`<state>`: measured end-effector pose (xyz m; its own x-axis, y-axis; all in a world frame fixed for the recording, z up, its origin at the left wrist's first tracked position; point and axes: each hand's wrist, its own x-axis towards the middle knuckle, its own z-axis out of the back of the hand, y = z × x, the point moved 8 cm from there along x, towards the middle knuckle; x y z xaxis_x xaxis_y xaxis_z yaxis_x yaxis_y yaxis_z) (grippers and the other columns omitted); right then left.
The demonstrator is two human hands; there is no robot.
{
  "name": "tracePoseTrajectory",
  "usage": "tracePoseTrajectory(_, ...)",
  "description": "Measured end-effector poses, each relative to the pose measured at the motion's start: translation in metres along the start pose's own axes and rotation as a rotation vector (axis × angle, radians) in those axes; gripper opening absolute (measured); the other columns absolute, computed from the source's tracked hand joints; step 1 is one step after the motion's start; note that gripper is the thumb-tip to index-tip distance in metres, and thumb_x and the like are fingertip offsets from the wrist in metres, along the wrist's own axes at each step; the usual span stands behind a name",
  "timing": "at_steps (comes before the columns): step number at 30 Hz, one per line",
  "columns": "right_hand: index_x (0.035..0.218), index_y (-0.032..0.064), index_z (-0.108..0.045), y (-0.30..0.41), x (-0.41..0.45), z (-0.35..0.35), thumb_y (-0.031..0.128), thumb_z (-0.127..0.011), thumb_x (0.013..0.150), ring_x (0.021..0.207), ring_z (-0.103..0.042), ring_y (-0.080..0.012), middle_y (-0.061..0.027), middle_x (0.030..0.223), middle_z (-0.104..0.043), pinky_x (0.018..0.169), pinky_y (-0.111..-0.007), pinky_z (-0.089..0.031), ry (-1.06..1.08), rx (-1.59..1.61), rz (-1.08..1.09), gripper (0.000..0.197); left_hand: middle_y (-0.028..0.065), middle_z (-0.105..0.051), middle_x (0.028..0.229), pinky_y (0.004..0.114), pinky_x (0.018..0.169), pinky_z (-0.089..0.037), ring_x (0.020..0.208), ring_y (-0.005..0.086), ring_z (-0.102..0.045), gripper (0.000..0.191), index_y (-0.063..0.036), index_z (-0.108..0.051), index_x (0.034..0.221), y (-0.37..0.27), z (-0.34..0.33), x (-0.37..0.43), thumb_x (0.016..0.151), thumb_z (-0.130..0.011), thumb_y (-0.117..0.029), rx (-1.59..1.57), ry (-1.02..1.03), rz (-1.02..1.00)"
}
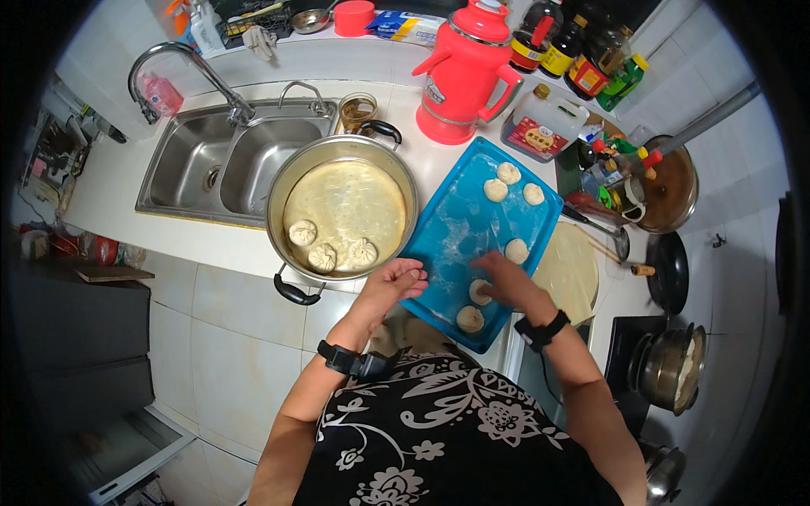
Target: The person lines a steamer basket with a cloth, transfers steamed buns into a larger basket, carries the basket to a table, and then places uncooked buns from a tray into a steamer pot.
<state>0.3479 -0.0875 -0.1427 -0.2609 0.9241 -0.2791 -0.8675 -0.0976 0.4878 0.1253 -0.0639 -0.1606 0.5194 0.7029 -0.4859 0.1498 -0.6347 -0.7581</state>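
Several round dough pieces lie on a flour-dusted blue tray (443, 253). My right hand (506, 281) is over the tray's right part, blurred, its fingers above a dough piece (479, 292); whether it grips anything cannot be told. Another dough piece (470, 319) sits just below. My left hand (397, 281) hovers at the tray's left edge beside the pot, fingers curled, with nothing visible in it. Three pleated buns, one of them nearest my left hand (362, 253), rest along the near side inside a wide steel pot (405, 190) with black handles.
Left of the pot is a double steel sink (190, 152) with a faucet. A red thermos jug (465, 76) and a plastic jug (544, 123) stand behind the tray. To the right are a round board (569, 272), a ladle (622, 243), a black pan (671, 272) and a steel pot (661, 373).
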Motion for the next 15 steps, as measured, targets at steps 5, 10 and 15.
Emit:
tracePoseTrajectory(5, 0.122, 0.0124, -0.056, -0.006, -0.025, -0.048, 0.0, -0.07, 0.07, 0.113, -0.05, -0.0391, -0.0146, 0.122, -0.049, 0.092, -0.044, -0.048, -0.051, -0.082, 0.057, 0.055, 0.0117, -0.065, 0.106, 0.029, 0.083, -0.057, 0.095, 0.0197, -0.067, 0.023, -0.0002, -0.057, 0.118, 0.004, 0.017, 0.001, 0.098, -0.055, -0.011, -0.039, -0.05, 0.055)
tracePoseTrajectory(10, 0.109, 0.0088, -0.059, -0.016, -0.015, -0.022, 0.003, -0.072, 0.068, 0.109, -0.052, -0.0397, -0.0159, 0.113, -0.052, 0.092, -0.043, -0.045, -0.17, 0.093, 0.011, 0.044, 0.0116, -0.064, 0.108, 0.031, 0.085, -0.056, 0.095, 0.0198, -0.066, 0.024, -0.0005, -0.056, 0.118, 0.019, 0.01, -0.005, 0.099, -0.054, -0.015, -0.11, -0.053, 0.053)
tracePoseTrajectory(15, 0.114, 0.0074, -0.058, 0.075, 0.037, 0.053, 0.009, -0.075, 0.069, 0.102, -0.056, -0.035, -0.0148, 0.108, -0.057, 0.089, -0.038, -0.047, -0.177, 0.306, 0.187, 0.048, 0.0117, -0.064, 0.109, 0.031, 0.086, -0.056, 0.096, 0.0198, -0.066, 0.025, -0.0005, -0.055, 0.12, 0.017, 0.017, -0.014, 0.099, -0.054, -0.015, -0.177, -0.074, -0.003)
